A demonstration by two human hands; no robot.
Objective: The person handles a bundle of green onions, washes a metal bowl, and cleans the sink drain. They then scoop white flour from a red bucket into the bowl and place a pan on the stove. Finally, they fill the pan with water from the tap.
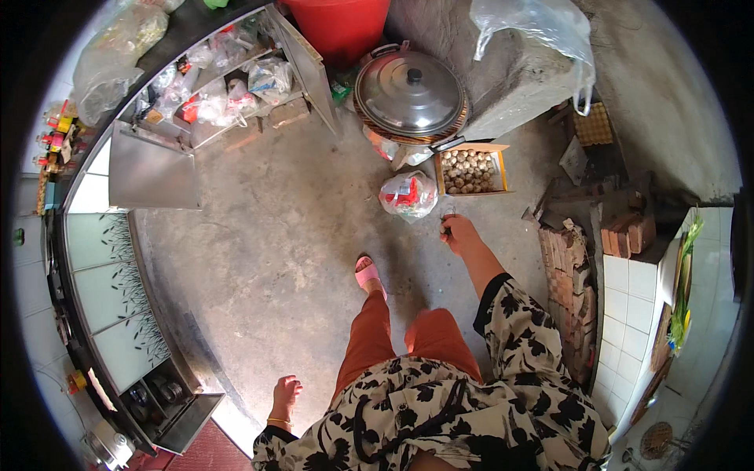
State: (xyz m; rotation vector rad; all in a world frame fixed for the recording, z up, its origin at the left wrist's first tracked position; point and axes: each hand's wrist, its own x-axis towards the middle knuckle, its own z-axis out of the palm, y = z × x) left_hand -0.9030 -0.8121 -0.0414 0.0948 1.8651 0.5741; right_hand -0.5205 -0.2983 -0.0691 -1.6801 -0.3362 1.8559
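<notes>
My right hand (456, 233) is stretched forward over the concrete floor, its fingers closed on a small dark object (446, 230) with thin wire-like ends. What that object is, I cannot tell. Just beyond it lie a knotted clear plastic bag (407, 196) with red-and-white packaging inside and an open cardboard box (502, 171) of small round pale-brown items (468, 171). Low on the left, my left hand (287, 390) hangs at my side with loosely bent fingers and nothing visible in it.
A lidded steel wok (411, 94) stands ahead beside a red plastic tub (339, 26). Left of them, a cabinet (244, 120) full of plastic bags has its metal doors (154, 168) swung out. Stacked bricks (565, 277) and a tiled counter (627, 318) line the right.
</notes>
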